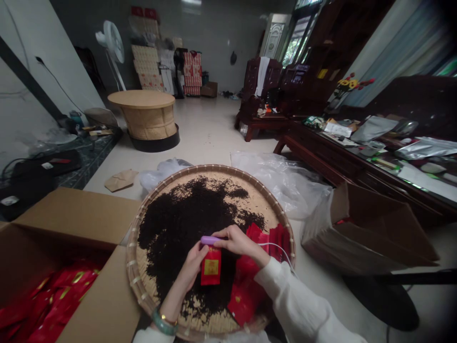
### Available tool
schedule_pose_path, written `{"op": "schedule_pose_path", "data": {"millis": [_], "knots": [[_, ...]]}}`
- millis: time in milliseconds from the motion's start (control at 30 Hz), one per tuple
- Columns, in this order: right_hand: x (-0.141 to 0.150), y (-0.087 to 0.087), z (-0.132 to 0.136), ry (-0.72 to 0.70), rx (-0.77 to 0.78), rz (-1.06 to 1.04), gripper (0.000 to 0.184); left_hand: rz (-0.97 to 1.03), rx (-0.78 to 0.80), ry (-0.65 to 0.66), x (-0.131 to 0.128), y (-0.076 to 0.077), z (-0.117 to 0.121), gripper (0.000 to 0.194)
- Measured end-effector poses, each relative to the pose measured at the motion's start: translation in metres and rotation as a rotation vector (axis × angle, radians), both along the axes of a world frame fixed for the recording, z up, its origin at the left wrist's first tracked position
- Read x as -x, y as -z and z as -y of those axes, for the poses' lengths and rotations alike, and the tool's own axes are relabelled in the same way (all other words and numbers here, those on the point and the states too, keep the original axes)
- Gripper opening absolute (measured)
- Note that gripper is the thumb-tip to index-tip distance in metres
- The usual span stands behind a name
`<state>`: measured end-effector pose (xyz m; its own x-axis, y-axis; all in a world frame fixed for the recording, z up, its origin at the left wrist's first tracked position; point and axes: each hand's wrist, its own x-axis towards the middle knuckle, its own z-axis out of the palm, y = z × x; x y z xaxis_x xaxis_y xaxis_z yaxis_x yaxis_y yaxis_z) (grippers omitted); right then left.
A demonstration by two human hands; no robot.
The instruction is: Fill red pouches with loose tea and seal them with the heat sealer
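Observation:
My left hand [194,263] is closed on the upper left edge of a small red packet [211,275] with a yellow label. In my right hand [233,239] is a purple handheld bag sealer [210,240], its white cord [274,245] trailing to the right. The sealer lies across the packet's top edge, hiding it. Both hands are above a round bamboo tray [131,259] spread with dark loose tea leaves [178,221]. To the right, more red packets [246,281] lie in a pile on the tray, partly covered by my right forearm.
An open cardboard box [96,290] at the left holds many red packets [46,305]. Another open carton [374,228] stands to the right, near a black round base [382,300]. Clear plastic sheeting [274,183] lies behind the tray. A dark wooden table [321,157] runs along the right.

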<state>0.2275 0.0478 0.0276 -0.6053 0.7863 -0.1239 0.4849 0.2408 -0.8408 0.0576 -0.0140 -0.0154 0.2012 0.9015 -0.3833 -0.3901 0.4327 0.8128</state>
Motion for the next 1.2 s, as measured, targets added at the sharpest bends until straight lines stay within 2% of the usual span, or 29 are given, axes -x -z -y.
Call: {"op": "schedule_pose_path", "data": {"millis": [67, 133, 333, 533, 567, 633, 700, 767, 867, 1033, 1200], "knots": [[0.000, -0.001, -0.001, 0.015, -0.003, -0.003, 0.041, 0.040, 0.052, 0.109, -0.002, 0.002, 0.004, 0.068], [0.000, -0.001, -0.002, 0.007, 0.003, -0.002, 0.038, 0.034, 0.083, 0.153, -0.005, 0.005, 0.008, 0.072], [-0.001, -0.004, -0.004, -0.024, 0.100, -0.056, 0.040, -0.019, 0.149, 0.163, -0.005, 0.011, 0.009, 0.088], [0.000, -0.005, -0.004, -0.012, 0.094, -0.052, 0.040, 0.012, 0.159, 0.156, -0.005, 0.015, 0.008, 0.090], [0.000, -0.005, -0.003, -0.010, 0.086, -0.049, 0.040, 0.023, 0.159, 0.138, -0.005, 0.014, 0.007, 0.088], [0.001, -0.004, -0.002, -0.016, 0.059, -0.026, 0.039, 0.037, 0.109, 0.019, -0.006, 0.012, 0.003, 0.079], [0.002, -0.005, 0.000, -0.014, 0.028, -0.008, 0.040, -0.005, -0.002, -0.136, -0.006, 0.009, -0.002, 0.066], [0.003, -0.007, 0.001, -0.009, 0.008, -0.005, 0.043, -0.097, -0.100, -0.211, -0.005, 0.005, -0.006, 0.057], [0.004, -0.008, 0.002, -0.016, -0.004, -0.006, 0.042, -0.200, -0.140, -0.205, -0.003, 0.004, -0.010, 0.052], [0.006, -0.004, 0.002, -0.019, -0.022, 0.015, 0.040, -0.220, -0.175, -0.257, -0.003, 0.008, -0.007, 0.048], [0.007, -0.002, 0.004, -0.025, -0.027, 0.030, 0.039, -0.259, -0.193, -0.255, -0.003, 0.008, -0.003, 0.047]]}}
